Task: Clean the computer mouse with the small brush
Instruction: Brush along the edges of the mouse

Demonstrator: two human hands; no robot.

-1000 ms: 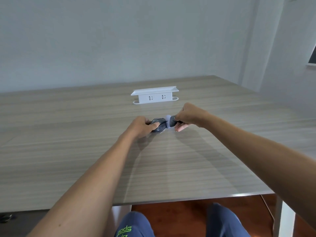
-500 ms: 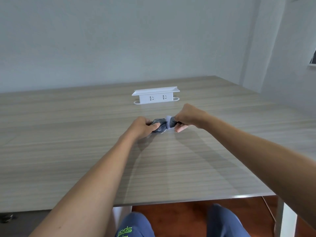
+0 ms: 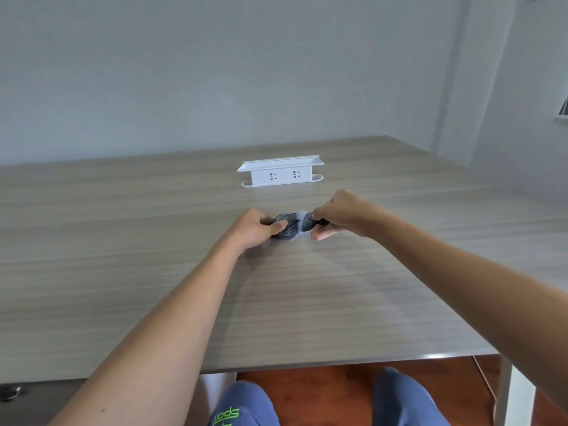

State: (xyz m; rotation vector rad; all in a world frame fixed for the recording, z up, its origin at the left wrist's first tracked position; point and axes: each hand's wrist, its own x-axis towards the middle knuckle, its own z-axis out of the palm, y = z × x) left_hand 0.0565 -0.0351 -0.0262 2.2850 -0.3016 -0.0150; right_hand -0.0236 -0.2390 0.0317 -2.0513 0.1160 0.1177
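A dark grey computer mouse [image 3: 286, 229] lies on the wooden table [image 3: 153, 272], near its middle. My left hand [image 3: 256, 227] grips the mouse from the left and covers most of its left side. My right hand [image 3: 336, 212] is closed on the small brush [image 3: 302, 224], whose pale lilac bristle head rests against the mouse's right end. The brush's dark handle is mostly hidden inside my fingers.
A white socket box [image 3: 281, 172] with a flat lid stands on the table behind the hands. The table's front edge runs just above my knees [image 3: 246, 404]. A wall rises behind the table and a table leg [image 3: 519, 395] shows at the lower right.
The brush head has shifted slightly along the mouse's right end; both hands stay in nearly the same place. The view has drifted a little.
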